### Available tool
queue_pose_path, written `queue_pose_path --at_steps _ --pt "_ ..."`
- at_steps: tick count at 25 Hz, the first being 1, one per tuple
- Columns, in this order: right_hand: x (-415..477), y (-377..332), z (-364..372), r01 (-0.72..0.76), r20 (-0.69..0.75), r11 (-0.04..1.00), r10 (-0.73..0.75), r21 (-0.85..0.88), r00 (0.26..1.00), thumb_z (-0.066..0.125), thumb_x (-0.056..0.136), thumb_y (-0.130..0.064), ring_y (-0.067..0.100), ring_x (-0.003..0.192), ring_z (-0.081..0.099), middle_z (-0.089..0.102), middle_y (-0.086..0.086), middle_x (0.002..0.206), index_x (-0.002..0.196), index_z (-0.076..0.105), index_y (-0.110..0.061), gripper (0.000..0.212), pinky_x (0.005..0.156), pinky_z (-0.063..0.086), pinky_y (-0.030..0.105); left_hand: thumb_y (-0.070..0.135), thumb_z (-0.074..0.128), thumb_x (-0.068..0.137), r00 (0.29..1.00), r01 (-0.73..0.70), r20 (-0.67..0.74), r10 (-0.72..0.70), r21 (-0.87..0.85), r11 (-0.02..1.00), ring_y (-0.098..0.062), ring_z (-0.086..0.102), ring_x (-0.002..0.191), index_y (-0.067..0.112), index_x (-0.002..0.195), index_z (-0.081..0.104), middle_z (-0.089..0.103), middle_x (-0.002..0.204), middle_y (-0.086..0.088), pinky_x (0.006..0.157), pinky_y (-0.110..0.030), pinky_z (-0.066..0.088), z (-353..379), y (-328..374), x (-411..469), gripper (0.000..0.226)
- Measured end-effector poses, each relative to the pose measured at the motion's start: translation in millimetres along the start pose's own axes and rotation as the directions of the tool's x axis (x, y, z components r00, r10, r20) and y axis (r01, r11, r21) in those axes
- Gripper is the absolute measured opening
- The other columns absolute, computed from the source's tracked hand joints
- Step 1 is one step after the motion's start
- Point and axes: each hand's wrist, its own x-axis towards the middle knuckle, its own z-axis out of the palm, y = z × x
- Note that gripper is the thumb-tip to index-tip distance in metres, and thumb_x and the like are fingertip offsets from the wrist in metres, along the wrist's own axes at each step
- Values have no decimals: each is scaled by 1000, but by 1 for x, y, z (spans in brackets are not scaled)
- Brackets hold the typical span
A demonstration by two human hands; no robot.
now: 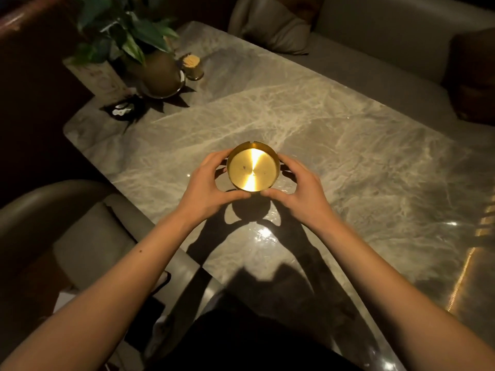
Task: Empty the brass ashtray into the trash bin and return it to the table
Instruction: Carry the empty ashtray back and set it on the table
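Left hand (206, 183) cups the left side of the brass ashtray (253, 168), right hand (300, 191) cups the right side, both gripping it. Ashtray's just above the middle of the marble bench (348, 145); its bowl looks pretty much empty, shiny.

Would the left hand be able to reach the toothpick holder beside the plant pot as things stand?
Probably not yet: the left hand is holding the brass ashtray together with the right hand, and the toothpick holder sits at the table's far corner.

gold ashtray (253, 170); grey veined table (334, 124)
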Motion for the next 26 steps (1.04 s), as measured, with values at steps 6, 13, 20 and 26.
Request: queue_pose_path --at_steps 6,13,20,26 --pt "30 -6 30 -5 73 1000 7 -22 997 83 70 -34 3 114 52 52 -14 127 139 47 -25 78 97 39 13 29 91 59 997 63 -37 -64 -33 997 -8 50 121 19 140 46 50 134 5 101 -14 41 -21 -32 4 93" --pt "108 -21 104 -94 44 989 99 -111 994 83 70 -37 9 113 55 57 -2 131 140 47 -19 80 97 42 19 27 92 58 993 110 51 -105 -115 987 -4 52 120 25 139 46 52 133 8 99 -12 40 -82 -120 65 93" --pt "196 -52 216 -105 90 986 117 -131 989 82 70 -37 11 115 52 54 2 130 139 46 -18 80 102 43 26 22 92 57 981 192 61 -184 -179 965 -9 49 122 18 140 45 46 137 2 102 -19 42 -182 -210 107 96" --pt "249 -73 305 -21 222 982 64 -190 973 82 71 -37 16 118 51 54 6 129 139 46 -13 80 105 42 28 36 90 53 983 151 -116 -141 75 986 -25 56 119 9 135 50 53 132 -13 95 -42 53 -244 -284 94 96"
